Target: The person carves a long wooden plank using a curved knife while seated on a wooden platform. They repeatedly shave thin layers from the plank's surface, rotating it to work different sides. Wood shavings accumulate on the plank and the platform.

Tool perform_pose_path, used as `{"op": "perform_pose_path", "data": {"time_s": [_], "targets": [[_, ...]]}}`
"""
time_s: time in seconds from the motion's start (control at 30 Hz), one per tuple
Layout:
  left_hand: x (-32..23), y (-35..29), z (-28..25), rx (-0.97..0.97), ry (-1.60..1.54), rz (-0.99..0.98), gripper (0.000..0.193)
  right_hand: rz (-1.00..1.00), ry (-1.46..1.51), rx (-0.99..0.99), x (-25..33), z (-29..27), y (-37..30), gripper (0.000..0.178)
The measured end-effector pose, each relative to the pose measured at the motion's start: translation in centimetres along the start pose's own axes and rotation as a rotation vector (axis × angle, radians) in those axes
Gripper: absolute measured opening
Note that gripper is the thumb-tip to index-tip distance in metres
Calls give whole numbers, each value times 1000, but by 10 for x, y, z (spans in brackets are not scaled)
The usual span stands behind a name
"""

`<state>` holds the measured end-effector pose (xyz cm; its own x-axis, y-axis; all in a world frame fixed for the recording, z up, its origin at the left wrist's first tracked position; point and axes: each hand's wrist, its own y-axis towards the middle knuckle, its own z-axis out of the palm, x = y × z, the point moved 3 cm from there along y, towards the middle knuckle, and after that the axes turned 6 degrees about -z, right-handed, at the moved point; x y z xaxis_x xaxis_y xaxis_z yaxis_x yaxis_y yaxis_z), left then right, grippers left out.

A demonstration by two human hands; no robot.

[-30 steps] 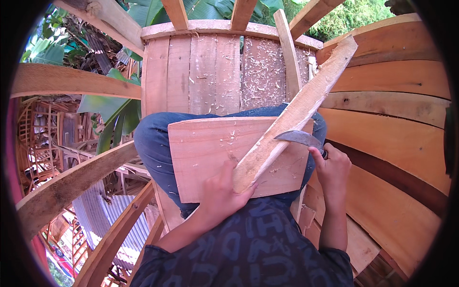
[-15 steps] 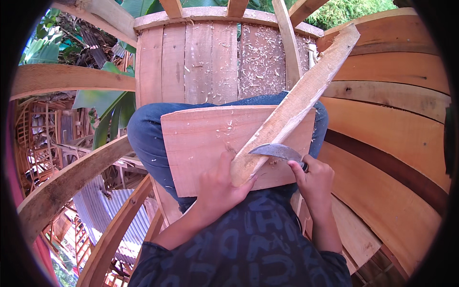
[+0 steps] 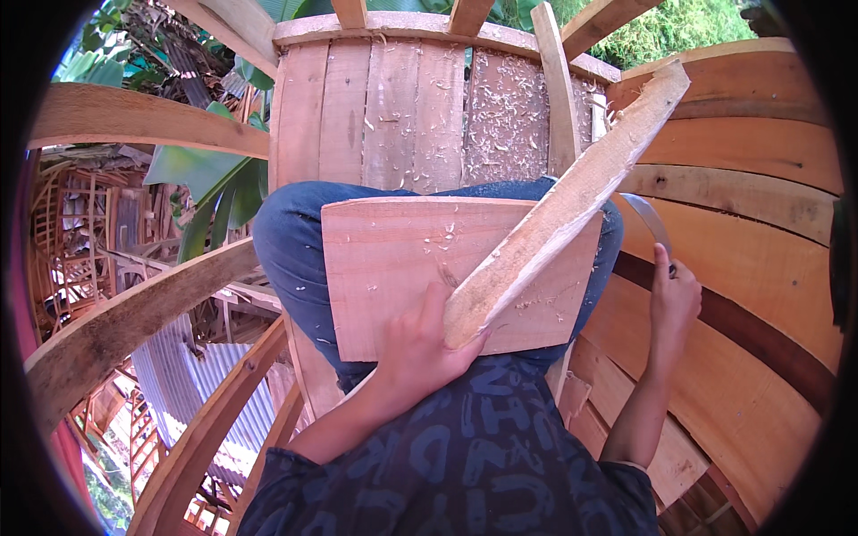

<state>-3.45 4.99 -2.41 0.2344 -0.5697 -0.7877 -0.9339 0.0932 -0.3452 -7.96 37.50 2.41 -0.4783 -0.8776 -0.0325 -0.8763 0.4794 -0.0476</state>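
My left hand (image 3: 427, 338) is closed around the near end of a long, rough strip of wood (image 3: 572, 210). The strip slants up to the far right, its right edge pale and freshly cut. Beneath it, a flat wooden board (image 3: 393, 259) rests across my lap with a few shavings on it. My right hand (image 3: 675, 295) grips the handle of a curved knife (image 3: 645, 217), held off to the right of the strip and apart from it. The blade points up and its tip bends left. Most of the handle is hidden in my fingers.
Beyond my crossed legs lies a plank floor (image 3: 344, 116) scattered with wood shavings (image 3: 505, 125). A plank wall (image 3: 742, 232) curves along the right. Open wooden beams (image 3: 143, 299) stand on the left, with corrugated metal sheeting (image 3: 214, 393) below them. A narrow batten (image 3: 558, 98) leans at the far side.
My right hand has swung the knife away from the strip, outward to the right and up. My left hand still holds the strip in much the same position; the whole view has shifted slightly.
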Motion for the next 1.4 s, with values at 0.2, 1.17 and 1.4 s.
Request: {"op": "perform_pose_path", "data": {"time_s": [0.2,1.17,1.4], "targets": [[-1,4,5,19,-3,-20,52,-72,230,77,-12,-18,-29,57],[-6,5,-2,47,-38,6,53,-124,1171,66,57,38,-17,41],[-13,0,-22,162,-36,9,55,-73,1562,328,101,46,-27,35]]}}
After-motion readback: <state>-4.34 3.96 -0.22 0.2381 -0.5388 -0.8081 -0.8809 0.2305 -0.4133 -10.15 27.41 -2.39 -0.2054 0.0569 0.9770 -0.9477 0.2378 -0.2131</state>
